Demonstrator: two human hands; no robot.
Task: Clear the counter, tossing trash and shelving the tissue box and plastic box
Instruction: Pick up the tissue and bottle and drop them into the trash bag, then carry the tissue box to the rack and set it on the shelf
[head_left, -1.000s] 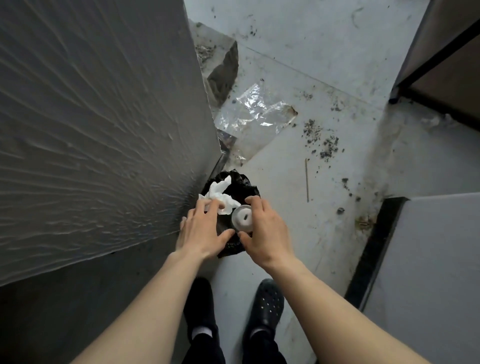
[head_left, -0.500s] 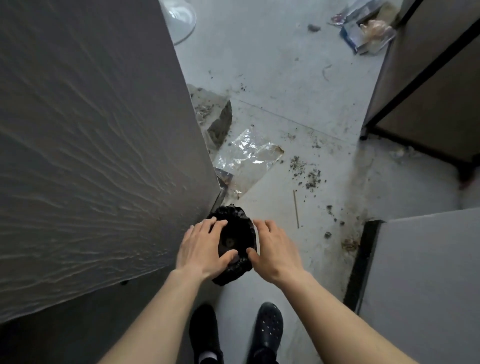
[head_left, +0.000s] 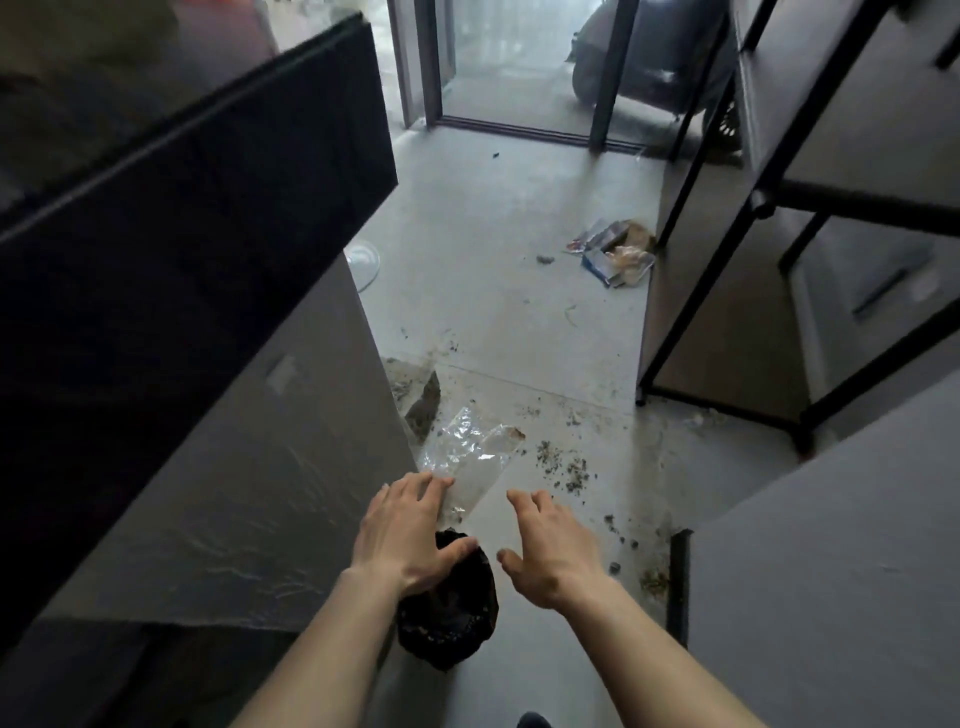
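Note:
A black trash bag (head_left: 452, 618) stands on the grey floor against the base of the counter (head_left: 249, 467). My left hand (head_left: 405, 535) hovers over its left rim, fingers spread and empty, thumb over the bag's opening. My right hand (head_left: 550, 551) is to the right of the bag, apart from it, fingers spread and holding nothing. The bag's inside is dark and I cannot see its contents. The tissue box and plastic box are not in view.
A crumpled clear plastic wrapper (head_left: 467, 452) lies on the floor just beyond my hands. Dirt crumbs (head_left: 566, 467) are scattered to its right. More litter (head_left: 618, 254) lies by a black metal shelf (head_left: 753, 218). A grey block (head_left: 831, 571) stands at the right.
The white tissue and round cup that my hands held over the bag a second ago are gone from view. Both hands have lifted off the bag, and my view has tilted up.

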